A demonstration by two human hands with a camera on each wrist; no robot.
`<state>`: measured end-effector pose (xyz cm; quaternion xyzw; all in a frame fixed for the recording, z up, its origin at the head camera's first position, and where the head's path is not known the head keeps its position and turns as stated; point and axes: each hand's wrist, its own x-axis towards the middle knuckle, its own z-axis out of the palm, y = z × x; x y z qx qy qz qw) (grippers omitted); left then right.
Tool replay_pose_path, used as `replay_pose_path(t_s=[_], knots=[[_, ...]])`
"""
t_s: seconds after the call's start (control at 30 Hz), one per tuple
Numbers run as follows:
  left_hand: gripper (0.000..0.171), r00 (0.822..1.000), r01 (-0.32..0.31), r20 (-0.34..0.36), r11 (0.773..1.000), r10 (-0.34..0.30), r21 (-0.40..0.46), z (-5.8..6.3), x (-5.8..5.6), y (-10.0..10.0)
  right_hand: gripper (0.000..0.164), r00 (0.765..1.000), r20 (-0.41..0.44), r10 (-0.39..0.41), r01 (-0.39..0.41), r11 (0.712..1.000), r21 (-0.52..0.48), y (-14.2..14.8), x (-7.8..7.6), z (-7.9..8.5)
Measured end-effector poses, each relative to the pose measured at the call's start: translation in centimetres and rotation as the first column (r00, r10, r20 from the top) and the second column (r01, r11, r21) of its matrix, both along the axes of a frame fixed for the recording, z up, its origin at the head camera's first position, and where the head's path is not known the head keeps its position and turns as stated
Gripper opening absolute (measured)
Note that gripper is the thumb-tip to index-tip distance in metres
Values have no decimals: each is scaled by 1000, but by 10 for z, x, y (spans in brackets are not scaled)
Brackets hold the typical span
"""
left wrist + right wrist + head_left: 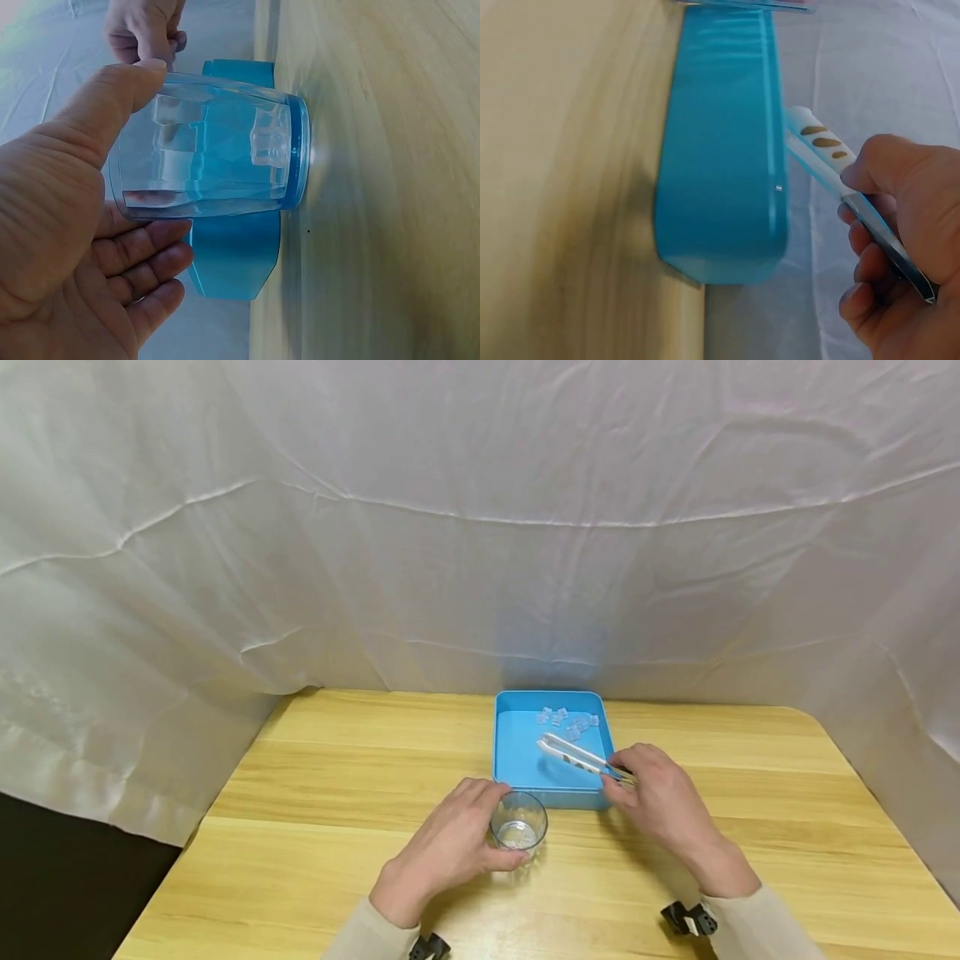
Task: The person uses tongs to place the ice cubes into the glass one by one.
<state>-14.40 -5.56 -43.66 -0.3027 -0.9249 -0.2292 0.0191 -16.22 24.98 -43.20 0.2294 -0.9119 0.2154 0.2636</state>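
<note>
With thumb and fingers on either side, my left hand (448, 845) holds a clear drinking glass (519, 817), which stands upright on the table. Inside the glass, near its bottom, lies at least one clear cube (268, 139). My right hand (666, 802) grips a pair of tongs (573, 755) with white ends and metal handles. The tong ends point over a blue tray (517, 756) and stand a little apart; I see nothing between them. Several clear cubes (577, 727) lie loose toward the back and right of the tray.
The wooden table (337, 768) carries the tray near its back edge, just beyond the glass. A pale curtain (420, 568) hangs behind the table and along its sides. The tray's walls (724, 150) are low and upright.
</note>
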Motion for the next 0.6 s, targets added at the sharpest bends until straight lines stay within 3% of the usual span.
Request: replay_pose_path(t_s=[0.17, 0.33, 0.6], knots=[[81, 999, -2, -39, 1000, 2, -10, -1, 1, 0, 20, 999, -8, 53, -53, 999, -6, 4, 4, 9], [80, 996, -12, -85, 1000, 10, -17, -2, 2, -1, 19, 995, 53, 87, -86, 996, -10, 7, 10, 21], [79, 996, -14, -91, 1000, 13, -12, -2, 2, -2, 21, 985, 90, 144, -144, 989, -7, 6, 19, 34]])
